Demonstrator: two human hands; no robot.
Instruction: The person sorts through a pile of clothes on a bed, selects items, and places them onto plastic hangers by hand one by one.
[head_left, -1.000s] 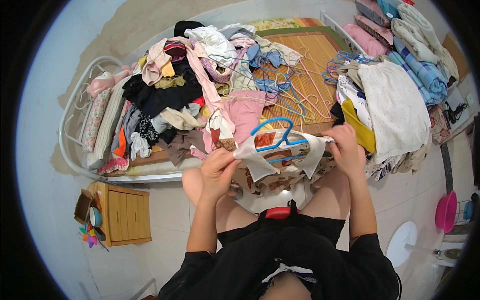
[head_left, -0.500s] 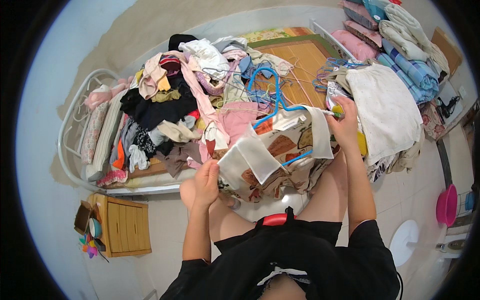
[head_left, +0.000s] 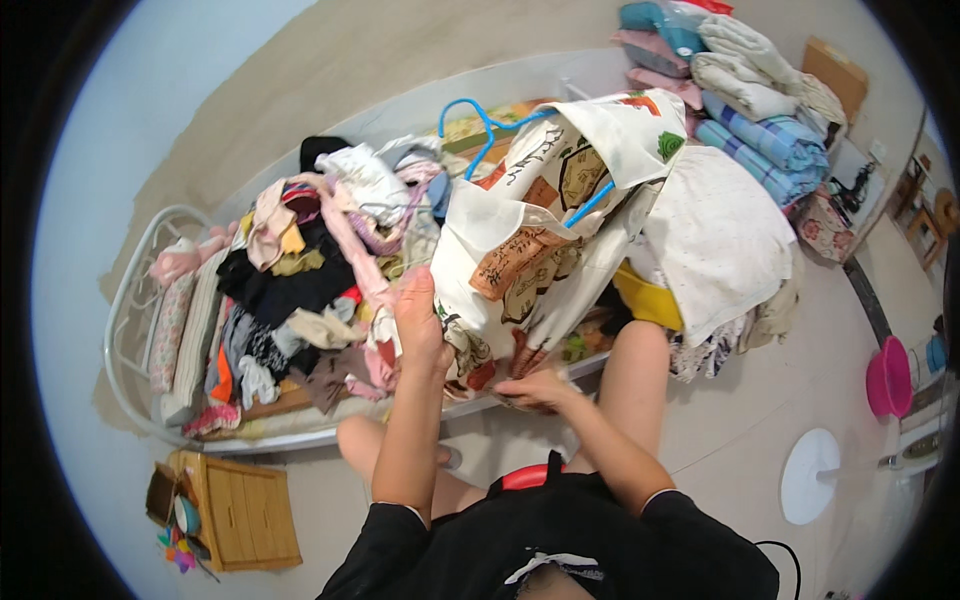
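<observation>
A white collared shirt with brown, green and orange prints hangs spread in front of me. A blue clothes hanger sits inside it, its hook sticking out at the upper left and one arm showing through the neck opening. My left hand is closed on the shirt's left edge, thumb up. Lower down, my right hand is closed around the bunched lower cloth of the shirt, slightly blurred. Folds of cloth partly hide its fingertips.
A heap of mixed clothes covers the left of the bed. At right lie a white cloth over a pile, a yellow item and folded blankets. A wooden cabinet stands lower left, a pink basin far right.
My right hand has left the shirt's upper right shoulder and come down to its lower cloth. The shirt and hanger are now raised and tilted. The view has shifted too.
</observation>
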